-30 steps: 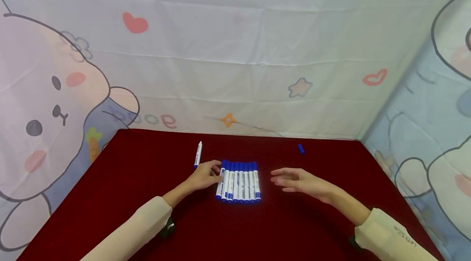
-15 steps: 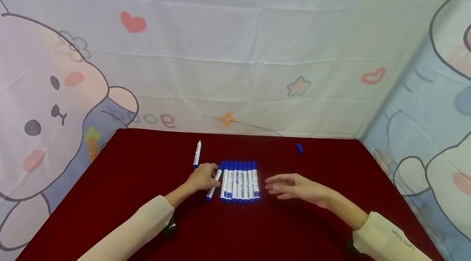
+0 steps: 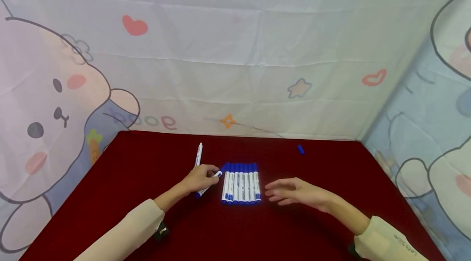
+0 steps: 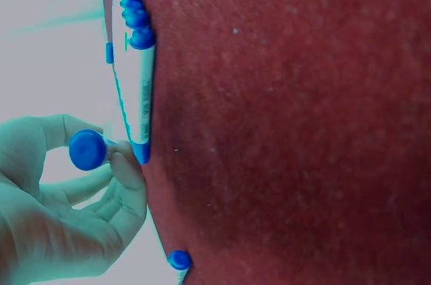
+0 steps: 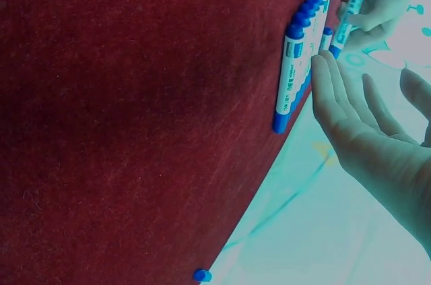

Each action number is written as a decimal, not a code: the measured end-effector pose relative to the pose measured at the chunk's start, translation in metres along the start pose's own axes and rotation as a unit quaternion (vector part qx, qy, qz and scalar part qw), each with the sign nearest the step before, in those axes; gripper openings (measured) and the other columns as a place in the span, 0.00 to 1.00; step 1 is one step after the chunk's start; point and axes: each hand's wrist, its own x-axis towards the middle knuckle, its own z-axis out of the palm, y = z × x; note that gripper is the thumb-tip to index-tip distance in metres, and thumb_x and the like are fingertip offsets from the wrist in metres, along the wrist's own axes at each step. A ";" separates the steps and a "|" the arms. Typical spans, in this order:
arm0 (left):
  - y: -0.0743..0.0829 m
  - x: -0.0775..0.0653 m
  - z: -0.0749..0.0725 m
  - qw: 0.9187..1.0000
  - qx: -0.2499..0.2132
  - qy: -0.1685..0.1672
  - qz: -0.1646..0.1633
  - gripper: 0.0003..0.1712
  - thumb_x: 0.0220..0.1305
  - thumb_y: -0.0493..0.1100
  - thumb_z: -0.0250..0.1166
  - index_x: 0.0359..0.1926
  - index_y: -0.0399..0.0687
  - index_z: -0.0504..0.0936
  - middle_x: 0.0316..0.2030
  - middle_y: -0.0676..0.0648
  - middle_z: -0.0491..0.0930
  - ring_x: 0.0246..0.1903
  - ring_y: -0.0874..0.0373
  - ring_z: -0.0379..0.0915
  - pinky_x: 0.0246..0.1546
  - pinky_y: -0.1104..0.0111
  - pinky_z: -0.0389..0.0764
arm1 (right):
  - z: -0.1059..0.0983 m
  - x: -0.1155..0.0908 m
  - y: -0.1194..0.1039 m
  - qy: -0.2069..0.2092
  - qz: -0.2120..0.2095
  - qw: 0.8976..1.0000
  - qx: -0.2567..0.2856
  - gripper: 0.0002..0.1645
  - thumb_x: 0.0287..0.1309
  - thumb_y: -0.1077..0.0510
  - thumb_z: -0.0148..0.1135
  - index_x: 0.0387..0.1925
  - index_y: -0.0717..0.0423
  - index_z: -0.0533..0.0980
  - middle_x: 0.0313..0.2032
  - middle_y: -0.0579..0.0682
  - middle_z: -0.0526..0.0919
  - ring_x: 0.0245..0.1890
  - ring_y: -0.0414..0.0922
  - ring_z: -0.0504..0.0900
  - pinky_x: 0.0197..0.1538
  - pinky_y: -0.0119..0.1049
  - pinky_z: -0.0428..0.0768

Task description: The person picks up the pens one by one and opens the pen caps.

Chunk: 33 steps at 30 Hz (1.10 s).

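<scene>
My left hand [image 3: 198, 178] pinches a blue-capped whiteboard marker [image 5: 343, 32] between thumb and fingers, just left of the marker row. In the left wrist view, the held marker's blue end [image 4: 87, 149] faces the camera. Several white markers with blue caps [image 3: 241, 186] lie side by side on the dark red cloth, caps toward the back. To the right of that row hovers my right hand [image 3: 296, 192], fingers loosely extended and holding nothing. Behind my left hand lies a marker without its cap [image 3: 199, 155], its lower end hidden by the hand.
A loose blue cap [image 3: 301, 149] lies toward the back right of the red cloth [image 3: 235, 232]. Behind the table hangs a pale printed curtain [image 3: 206, 40], which also covers the right side.
My left hand has taken the leftmost marker from the row, drawn it left and tilted and lifted it. The right hand has shifted slightly left toward the row.
</scene>
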 end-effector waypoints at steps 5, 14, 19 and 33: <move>0.004 -0.006 -0.006 0.995 -0.033 -0.043 0.081 0.22 0.64 0.35 0.63 0.59 0.33 0.79 0.36 0.42 0.84 0.27 0.61 0.76 0.26 0.72 0.77 | -0.002 0.001 0.001 0.001 -0.005 1.000 -0.008 0.33 0.76 0.46 0.54 0.71 0.62 0.67 0.66 0.63 0.77 0.64 0.56 0.79 0.65 0.51 0.79; 0.021 -0.020 -0.002 0.965 -0.012 -0.119 0.233 0.19 0.65 0.33 0.62 0.57 0.42 0.84 0.45 0.42 0.87 0.29 0.67 0.72 0.31 0.75 0.76 | 0.001 0.007 0.003 0.002 -0.008 1.000 -0.010 0.33 0.76 0.46 0.54 0.71 0.63 0.67 0.61 0.62 0.81 0.58 0.52 0.82 0.61 0.46 0.82; 0.030 -0.025 0.005 0.952 -0.019 -0.143 0.271 0.19 0.62 0.34 0.65 0.54 0.43 0.86 0.47 0.44 0.88 0.33 0.69 0.73 0.34 0.75 0.79 | 0.009 0.012 0.002 -0.005 -0.010 1.000 -0.011 0.31 0.76 0.47 0.54 0.70 0.61 0.68 0.60 0.61 0.81 0.57 0.51 0.83 0.61 0.46 0.82; 0.040 -0.026 0.015 0.947 -0.027 -0.126 0.293 0.16 0.61 0.35 0.67 0.50 0.46 0.89 0.43 0.48 0.89 0.38 0.68 0.74 0.38 0.70 0.81 | 0.033 0.022 -0.005 -0.053 -0.045 0.997 -0.015 0.24 0.74 0.50 0.57 0.58 0.65 0.78 0.37 0.48 0.84 0.37 0.41 0.81 0.45 0.34 0.82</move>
